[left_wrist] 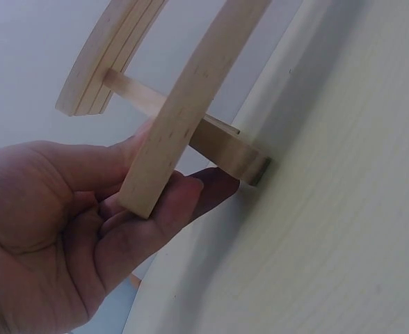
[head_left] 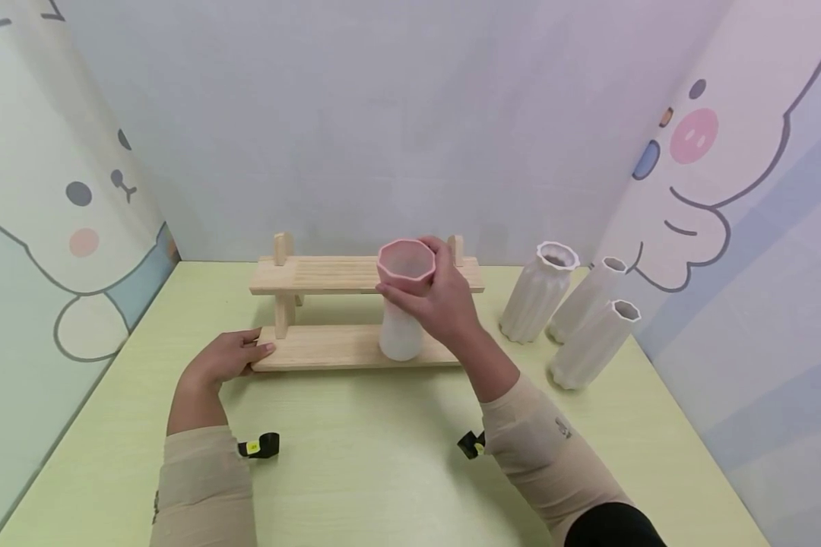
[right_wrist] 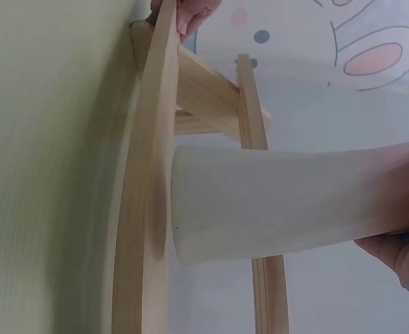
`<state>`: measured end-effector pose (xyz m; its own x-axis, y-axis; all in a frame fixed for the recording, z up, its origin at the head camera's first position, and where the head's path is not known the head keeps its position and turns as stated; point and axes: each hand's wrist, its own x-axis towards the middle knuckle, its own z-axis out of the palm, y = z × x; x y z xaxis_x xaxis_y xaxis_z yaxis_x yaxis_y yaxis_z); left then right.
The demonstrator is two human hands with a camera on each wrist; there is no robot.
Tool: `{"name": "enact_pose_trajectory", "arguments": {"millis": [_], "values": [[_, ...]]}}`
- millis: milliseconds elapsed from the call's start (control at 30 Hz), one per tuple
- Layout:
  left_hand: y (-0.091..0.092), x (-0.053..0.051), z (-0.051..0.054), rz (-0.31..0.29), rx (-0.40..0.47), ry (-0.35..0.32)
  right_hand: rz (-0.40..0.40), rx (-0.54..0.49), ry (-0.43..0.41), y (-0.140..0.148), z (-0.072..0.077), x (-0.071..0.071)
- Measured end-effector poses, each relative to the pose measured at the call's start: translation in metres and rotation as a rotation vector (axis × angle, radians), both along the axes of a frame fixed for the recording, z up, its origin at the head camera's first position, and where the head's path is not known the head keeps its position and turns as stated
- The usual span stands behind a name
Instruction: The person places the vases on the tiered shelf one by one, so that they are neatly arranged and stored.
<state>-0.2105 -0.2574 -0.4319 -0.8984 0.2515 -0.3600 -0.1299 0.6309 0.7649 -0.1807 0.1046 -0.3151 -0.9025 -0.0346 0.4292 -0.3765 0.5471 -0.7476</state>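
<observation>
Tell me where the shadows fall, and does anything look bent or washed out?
Head view: soft, faint shadow on the table just in front of the wooden shelf; left wrist view: a broad shadow band crosses the table, and the boards look curved, perhaps lens distortion; right wrist view: the vase's pale body shows little detail.

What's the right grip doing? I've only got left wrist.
Observer: The right grip holds a vase, pink on top, near its rim.
Operator: Where's the vase's lower end?
Observer: Right at the lower board, toward the board's right half in the head view. Can't tell if they touch.
Operator: Other vases around?
Observer: Yes, three white vases on the table, right of the rack.
</observation>
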Motion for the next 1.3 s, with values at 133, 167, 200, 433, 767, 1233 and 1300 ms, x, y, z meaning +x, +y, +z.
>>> {"name": "enact_pose_trajectory", "arguments": {"millis": [133,167,200,433,767,1233,1300], "values": [[0.002,0.0,0.0,0.006,0.008,-0.004,-0.007,0.013,0.013,-0.002,-0.001,-0.001],[0.002,0.0,0.001,0.006,0.009,-0.005,-0.005,0.013,0.016,-0.003,-0.001,-0.001],[0.002,0.0,0.001,0.007,0.009,-0.006,-0.003,0.014,0.017,-0.003,-0.001,-0.002],[0.001,-0.001,0.002,0.016,0.023,-0.017,0.007,0.035,0.032,-0.009,0.0,-0.004],[0.002,0.0,0.002,0.021,0.012,-0.017,0.025,0.054,0.025,-0.015,0.002,-0.003],[0.004,0.002,0.003,0.034,0.022,-0.025,0.047,0.064,0.035,-0.024,0.001,-0.005],[0.004,0.002,0.003,0.037,0.026,-0.029,0.052,0.066,0.036,-0.026,0.0,-0.005]]}}
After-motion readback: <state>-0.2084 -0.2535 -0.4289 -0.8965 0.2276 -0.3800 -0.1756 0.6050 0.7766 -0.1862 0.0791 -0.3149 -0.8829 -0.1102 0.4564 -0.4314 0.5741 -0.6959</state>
